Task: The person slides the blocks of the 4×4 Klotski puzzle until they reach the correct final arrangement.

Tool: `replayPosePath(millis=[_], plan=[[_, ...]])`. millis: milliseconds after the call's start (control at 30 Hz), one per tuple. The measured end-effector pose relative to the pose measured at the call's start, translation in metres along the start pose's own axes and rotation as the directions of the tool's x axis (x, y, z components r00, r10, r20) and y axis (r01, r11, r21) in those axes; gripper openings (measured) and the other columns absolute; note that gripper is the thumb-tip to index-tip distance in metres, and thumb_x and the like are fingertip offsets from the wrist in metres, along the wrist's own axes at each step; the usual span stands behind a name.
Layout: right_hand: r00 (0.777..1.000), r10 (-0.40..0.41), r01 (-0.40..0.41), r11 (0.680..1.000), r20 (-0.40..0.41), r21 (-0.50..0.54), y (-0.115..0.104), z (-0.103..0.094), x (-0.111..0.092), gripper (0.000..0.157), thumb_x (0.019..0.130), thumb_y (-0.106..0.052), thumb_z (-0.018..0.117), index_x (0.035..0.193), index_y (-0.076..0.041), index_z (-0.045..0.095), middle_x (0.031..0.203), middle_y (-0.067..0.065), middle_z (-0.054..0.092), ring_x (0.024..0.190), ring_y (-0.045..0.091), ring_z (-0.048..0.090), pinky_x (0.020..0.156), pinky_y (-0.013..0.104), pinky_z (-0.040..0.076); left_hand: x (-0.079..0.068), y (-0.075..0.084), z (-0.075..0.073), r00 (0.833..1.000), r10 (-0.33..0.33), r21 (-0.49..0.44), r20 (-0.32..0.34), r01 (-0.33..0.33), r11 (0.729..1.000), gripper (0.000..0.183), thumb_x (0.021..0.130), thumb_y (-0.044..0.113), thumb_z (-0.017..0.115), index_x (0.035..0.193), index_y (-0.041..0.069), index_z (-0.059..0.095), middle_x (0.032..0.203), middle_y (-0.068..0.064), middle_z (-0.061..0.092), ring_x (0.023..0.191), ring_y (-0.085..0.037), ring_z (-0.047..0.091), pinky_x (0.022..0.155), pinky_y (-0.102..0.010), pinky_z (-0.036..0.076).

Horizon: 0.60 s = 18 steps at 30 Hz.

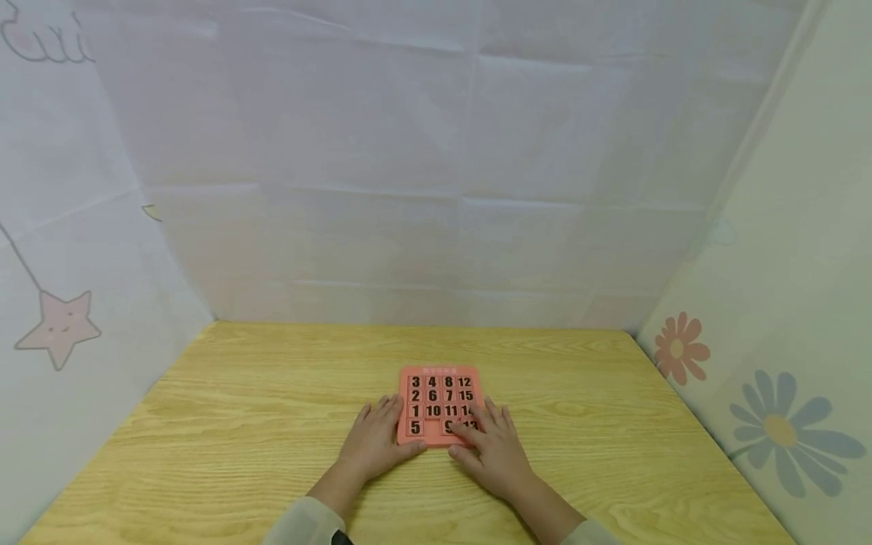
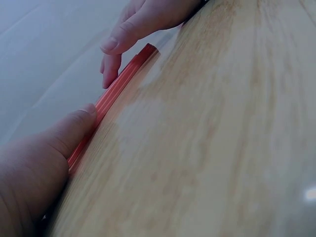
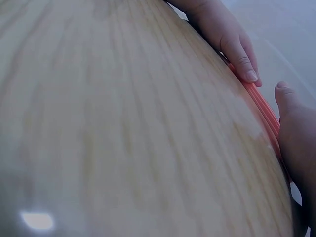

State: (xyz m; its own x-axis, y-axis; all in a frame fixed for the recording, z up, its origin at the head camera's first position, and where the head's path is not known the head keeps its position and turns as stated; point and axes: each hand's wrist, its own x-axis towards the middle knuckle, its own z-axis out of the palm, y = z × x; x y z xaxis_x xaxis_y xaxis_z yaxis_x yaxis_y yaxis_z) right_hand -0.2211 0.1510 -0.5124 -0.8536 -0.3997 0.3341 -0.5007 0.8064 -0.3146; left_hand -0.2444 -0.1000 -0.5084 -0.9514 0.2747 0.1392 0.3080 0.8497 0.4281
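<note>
A pink sliding number puzzle lies flat on the table, its black-numbered tiles facing up. In the bottom row a gap shows between the 5 tile and the 9 tile. My left hand holds the puzzle at its left side, thumb against the near edge. The right hand lies over the lower right corner, its index finger touching the 9 tile and partly covering the 13 and 14 tiles. From the right wrist view, the right thumb stands off the puzzle's edge.
The wood-grain table extends around the puzzle on all sides. Pale cloth walls enclose it: a back wall, a left wall with a pink star, and a right wall with printed flowers.
</note>
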Motion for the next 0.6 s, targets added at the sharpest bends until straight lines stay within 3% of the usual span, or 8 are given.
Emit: replayPosePath(millis=[600], plan=[[0.999,-0.023,0.023,1.000,0.031,-0.013,-0.013,0.007,0.008,0.048,0.095,-0.060,0.048,0.131,-0.031,0.064,0.149,0.013,0.048,0.144,0.043,0.031,0.117,0.066,0.021,0.000,-0.001,0.002,1.000,0.005,-0.002,0.009,-0.005,1.000,0.103,0.080,0.073,0.060,0.150,0.002,0.037,0.156,-0.016,0.038,0.147,-0.035,0.030,0.123,-0.055,0.017]])
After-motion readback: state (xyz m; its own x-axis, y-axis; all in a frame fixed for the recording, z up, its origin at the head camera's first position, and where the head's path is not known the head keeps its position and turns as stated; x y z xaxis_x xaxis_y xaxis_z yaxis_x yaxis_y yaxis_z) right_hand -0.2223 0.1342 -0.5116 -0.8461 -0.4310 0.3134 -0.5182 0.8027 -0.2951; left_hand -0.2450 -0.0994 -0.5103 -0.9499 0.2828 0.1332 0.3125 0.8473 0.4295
